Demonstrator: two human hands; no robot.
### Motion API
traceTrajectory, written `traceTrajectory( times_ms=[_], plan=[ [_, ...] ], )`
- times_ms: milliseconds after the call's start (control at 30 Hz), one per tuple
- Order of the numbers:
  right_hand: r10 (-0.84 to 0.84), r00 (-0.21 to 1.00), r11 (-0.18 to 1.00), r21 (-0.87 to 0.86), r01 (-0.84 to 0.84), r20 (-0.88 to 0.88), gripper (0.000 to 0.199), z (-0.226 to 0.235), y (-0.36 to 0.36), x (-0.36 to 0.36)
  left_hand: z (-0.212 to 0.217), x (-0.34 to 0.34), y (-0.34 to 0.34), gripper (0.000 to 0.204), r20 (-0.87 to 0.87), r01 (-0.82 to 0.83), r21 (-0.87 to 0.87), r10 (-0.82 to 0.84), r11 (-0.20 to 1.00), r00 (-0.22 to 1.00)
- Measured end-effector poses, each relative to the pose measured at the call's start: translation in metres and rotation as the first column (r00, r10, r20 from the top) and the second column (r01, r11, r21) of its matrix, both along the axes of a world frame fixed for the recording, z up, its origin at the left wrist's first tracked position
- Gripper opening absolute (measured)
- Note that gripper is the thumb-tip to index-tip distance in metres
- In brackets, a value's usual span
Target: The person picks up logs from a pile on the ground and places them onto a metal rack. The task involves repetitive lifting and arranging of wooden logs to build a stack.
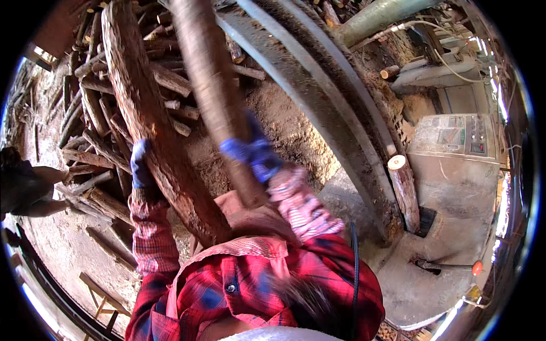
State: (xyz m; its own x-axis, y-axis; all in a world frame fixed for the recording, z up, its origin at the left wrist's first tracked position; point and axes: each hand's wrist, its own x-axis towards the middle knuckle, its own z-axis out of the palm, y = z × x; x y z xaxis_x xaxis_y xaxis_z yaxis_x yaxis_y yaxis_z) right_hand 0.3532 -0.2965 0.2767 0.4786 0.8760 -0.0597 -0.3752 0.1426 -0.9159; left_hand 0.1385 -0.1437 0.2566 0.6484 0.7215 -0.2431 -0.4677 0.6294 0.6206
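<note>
My left hand [140, 163], in a blue glove, grips the left side of a thick, reddish-brown bark-covered log [149, 108]. That log slants from the far left down to my lap, its near end against my apron [256, 219]; the fingers behind it are partly hidden. My right hand [256, 152], also gloved in blue, is wrapped round a paler, smoother log [206, 62]. This second log is tilted upright to the right of the first, smeared by motion, with its lower end just over my lap. Its upper end runs out of view.
Many cut branches [102, 142] lie heaped on the left. A long metal trough [307, 102] curves along my right, with a short log [404, 190] at its near end. Beyond stand a machine housing with a control panel [460, 136] and an orange-knobbed lever [455, 266].
</note>
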Motion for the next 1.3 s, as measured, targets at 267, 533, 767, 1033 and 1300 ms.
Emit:
traceTrajectory(
  times_ms=[267, 533, 767, 1033, 1300],
  plan=[
    [-0.166, 0.534, 0.951, -0.008, 0.308, 0.829, 0.08, 0.16, -0.122, 0.197, 0.098, 0.059, 0.008, 0.051, 0.249, -0.142, 0.151, 0.101, 0.978, 0.963],
    [0.513, -0.043, 0.728, -0.408, 0.55, 0.857, 0.092, 0.075, -0.227, 0.214, 0.141, 0.09, -0.02, 0.038, 0.283, -0.165, 0.148, 0.118, 0.975, 0.952],
    [0.229, 0.856, 0.971, -0.168, -0.17, 0.464, 0.095, 0.137, -0.158, 0.119, 0.181, 0.162, -0.058, 0.053, 0.415, 0.011, 0.239, -0.112, 0.971, 0.903],
    [0.284, 0.951, 0.934, 0.189, -0.303, 0.119, 0.097, 0.183, -0.058, 0.108, 0.244, 0.219, 0.004, 0.059, 0.186, -0.236, 0.946, 0.223, 0.222, 0.957],
    [0.127, 0.168, 0.98, -0.15, 0.132, 0.978, 0.105, 0.125, 0.035, 0.283, 0.208, 0.179, 0.065, 0.065, -0.16, -0.009, 0.91, 0.371, 0.415, 0.915]
  ],
)
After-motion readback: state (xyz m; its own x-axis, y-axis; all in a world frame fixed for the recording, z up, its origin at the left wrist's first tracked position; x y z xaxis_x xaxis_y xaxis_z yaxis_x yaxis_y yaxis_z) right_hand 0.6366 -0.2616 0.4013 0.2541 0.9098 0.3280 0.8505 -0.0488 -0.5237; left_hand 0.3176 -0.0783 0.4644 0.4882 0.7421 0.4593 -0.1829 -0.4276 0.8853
